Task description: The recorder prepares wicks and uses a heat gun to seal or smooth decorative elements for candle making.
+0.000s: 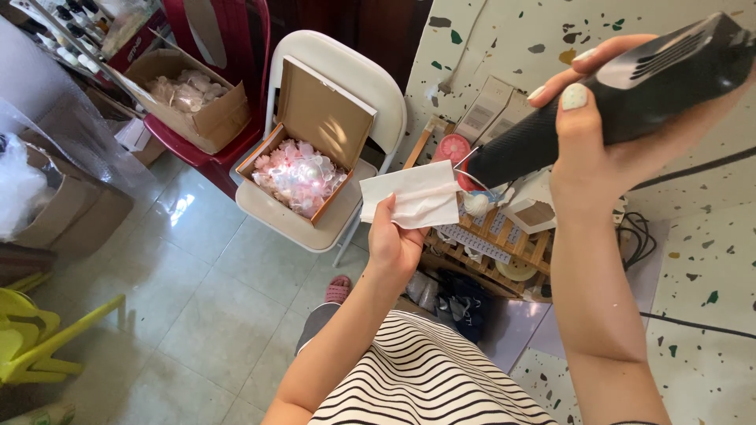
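My right hand [598,149] grips a black hot glue gun [614,98], held up high with its nozzle pointing down and left. My left hand [394,240] holds up a white tissue sheet [409,195], and the gun's tip meets the sheet's right edge. Just behind the tip I see a small red and white piece [472,201] that I cannot identify.
A white folding chair [370,86] carries an open cardboard box [323,110] of pink and white items. A red chair [228,31] holds another open box [220,114]. A wooden rack [512,236] stands below the speckled worktop [709,315]. Yellow chair [31,338] at left.
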